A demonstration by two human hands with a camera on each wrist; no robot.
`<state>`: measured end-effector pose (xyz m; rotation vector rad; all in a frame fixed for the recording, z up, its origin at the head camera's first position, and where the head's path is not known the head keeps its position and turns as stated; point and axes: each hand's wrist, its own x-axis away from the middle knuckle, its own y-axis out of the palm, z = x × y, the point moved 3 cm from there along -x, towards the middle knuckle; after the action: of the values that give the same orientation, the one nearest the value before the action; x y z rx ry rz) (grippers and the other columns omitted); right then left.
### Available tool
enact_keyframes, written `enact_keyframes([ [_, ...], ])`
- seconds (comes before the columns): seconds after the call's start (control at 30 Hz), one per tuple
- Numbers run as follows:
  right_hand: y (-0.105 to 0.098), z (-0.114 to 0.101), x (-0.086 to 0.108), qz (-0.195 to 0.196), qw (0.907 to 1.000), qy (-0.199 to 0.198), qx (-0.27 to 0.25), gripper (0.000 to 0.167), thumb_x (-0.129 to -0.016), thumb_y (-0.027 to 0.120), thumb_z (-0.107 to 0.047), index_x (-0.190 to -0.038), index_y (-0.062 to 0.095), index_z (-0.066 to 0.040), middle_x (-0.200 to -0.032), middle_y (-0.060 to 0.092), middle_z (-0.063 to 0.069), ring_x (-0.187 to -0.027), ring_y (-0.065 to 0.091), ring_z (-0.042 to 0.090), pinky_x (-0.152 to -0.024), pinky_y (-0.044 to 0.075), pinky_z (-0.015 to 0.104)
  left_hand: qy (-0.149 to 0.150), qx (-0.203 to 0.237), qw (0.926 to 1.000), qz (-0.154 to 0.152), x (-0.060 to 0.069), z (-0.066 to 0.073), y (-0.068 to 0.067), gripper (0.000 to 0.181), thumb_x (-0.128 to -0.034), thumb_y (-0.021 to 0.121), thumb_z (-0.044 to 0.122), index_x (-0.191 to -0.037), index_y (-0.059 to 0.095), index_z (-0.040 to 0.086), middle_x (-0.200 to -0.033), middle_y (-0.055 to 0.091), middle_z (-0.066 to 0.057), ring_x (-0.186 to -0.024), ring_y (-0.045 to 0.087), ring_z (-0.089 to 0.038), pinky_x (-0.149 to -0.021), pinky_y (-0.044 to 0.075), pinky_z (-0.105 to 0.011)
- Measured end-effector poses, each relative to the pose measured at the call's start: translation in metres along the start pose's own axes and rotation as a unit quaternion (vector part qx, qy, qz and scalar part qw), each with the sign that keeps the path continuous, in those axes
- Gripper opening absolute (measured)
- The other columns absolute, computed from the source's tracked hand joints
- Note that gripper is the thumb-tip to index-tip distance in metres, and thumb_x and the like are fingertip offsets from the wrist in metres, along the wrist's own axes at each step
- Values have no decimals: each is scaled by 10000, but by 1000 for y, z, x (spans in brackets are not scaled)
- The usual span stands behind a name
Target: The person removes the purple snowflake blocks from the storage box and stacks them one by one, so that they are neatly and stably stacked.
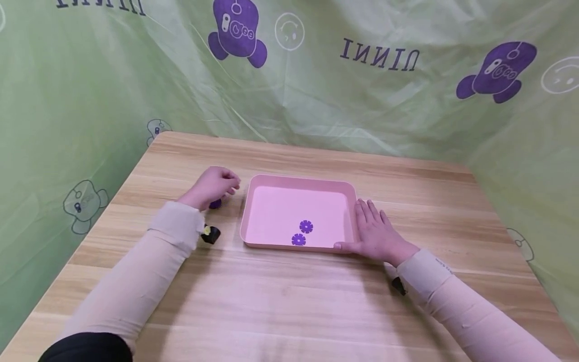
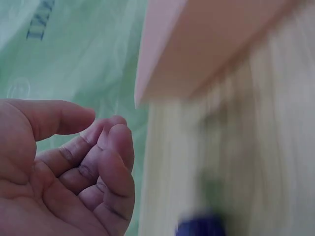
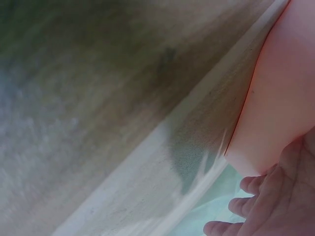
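A pink rectangular tray (image 1: pixel 294 201) lies on the table, with two purple notched discs (image 1: pixel 306 227) near its front wall. My left hand (image 1: pixel 213 186) hovers just left of the tray, fingers loosely curled. Its palm (image 2: pixel 59 196) looks bare in the left wrist view. Below that hand, a dark purple piece (image 1: pixel 215 203) sits on the table, partly hidden by the wrist; it is blurred in the left wrist view. My right hand (image 1: pixel 377 234) rests with extended fingers along the tray's right wall, its thumb at the front right corner.
The wooden table (image 1: pixel 280 306) extends around the tray on all sides. A green printed cloth (image 1: pixel 289 100) hangs behind the table and at both sides. Small black wrist cameras (image 1: pixel 210 234) stick out below the sleeves.
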<state>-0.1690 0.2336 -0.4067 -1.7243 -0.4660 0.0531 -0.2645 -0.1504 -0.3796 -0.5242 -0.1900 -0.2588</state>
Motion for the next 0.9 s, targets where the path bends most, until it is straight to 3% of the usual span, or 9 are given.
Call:
enact_keyframes([
  [0.13, 1, 0, 0, 18, 10000, 0, -8, 1253, -884, 594, -755, -1568, 77, 159, -1649, 78, 343, -1520, 37, 521, -1202, 82, 674, 185, -17, 9994, -299, -5, 22, 27, 294, -1030, 567, 77, -1245, 622, -116, -1137, 658, -236, -900, 635, -237, -689, 546, -284],
  [0.4, 0, 0, 0, 73, 10000, -20, -10, 1253, -881, 601, -752, -1566, 85, 161, -1648, 88, 343, -1520, 43, 519, -1202, 86, 674, 482, -608, 9928, -915, -11, 56, 71, 206, -1003, 644, 113, -1144, 658, -37, -1055, 662, -161, -871, 629, -220, -740, 568, -340],
  [0.67, -1, 0, 0, 74, 10000, -17, 26, 1253, -884, 595, -756, -1566, 84, 161, -1646, 89, 347, -1517, 51, 525, -1200, 91, 677, 675, -1365, 9791, -1346, -14, 69, 109, 76, -961, 661, 109, -975, 648, 35, -838, 648, -91, -684, 576, -172, -615, 482, -276],
  [0.9, -1, 0, 1, 63, 10000, 5, -50, 1261, -878, 604, -755, -1568, 76, 158, -1647, 85, 345, -1518, 46, 525, -1201, 87, 676, 717, -1683, 9702, -1587, -18, 79, 134, 114, -930, 720, 91, -870, 631, 50, -803, 640, -62, -681, 660, -221, -592, 532, -306],
])
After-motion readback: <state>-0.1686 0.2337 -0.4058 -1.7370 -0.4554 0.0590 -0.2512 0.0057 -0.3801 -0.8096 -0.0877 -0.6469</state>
